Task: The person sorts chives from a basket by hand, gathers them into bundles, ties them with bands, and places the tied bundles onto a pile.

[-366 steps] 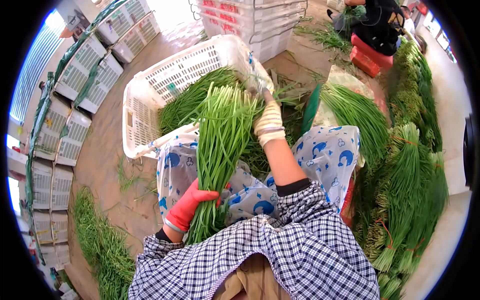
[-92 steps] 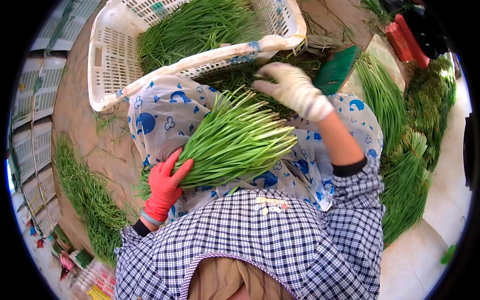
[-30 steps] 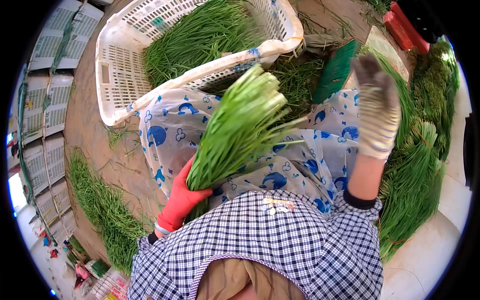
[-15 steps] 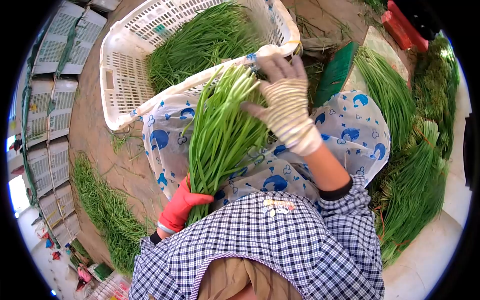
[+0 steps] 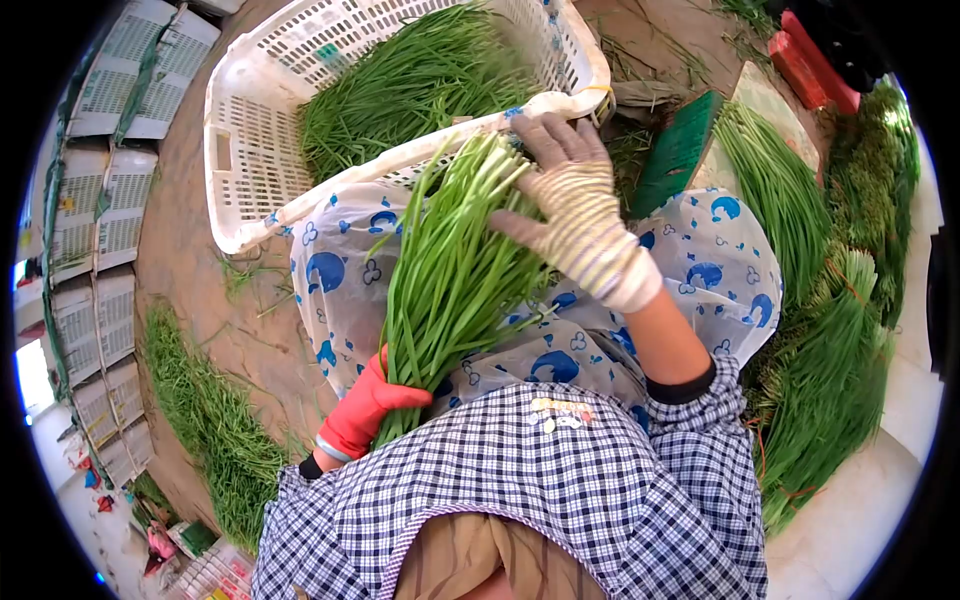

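My left hand, in a red rubber glove, is wrapped round the lower part of a bunch of garlic chives. The bunch slants upward across my lap, with its pale stem ends at the top. My right hand, in a striped knit glove with grey fingers, is open beside those stem ends. Its fingers are spread; whether the thumb touches the stems I cannot tell. Under the bunch, a clear plastic apron with blue prints covers my lap.
A white plastic basket with loose chives stands ahead. At the right are a green board, unbound chives and tied bundles. Scattered greens lie on the floor at left, near white crates.
The view has shifted slightly. My right hand stays spread by the stem ends, with only a small movement. The left hand keeps its hold on the bunch.
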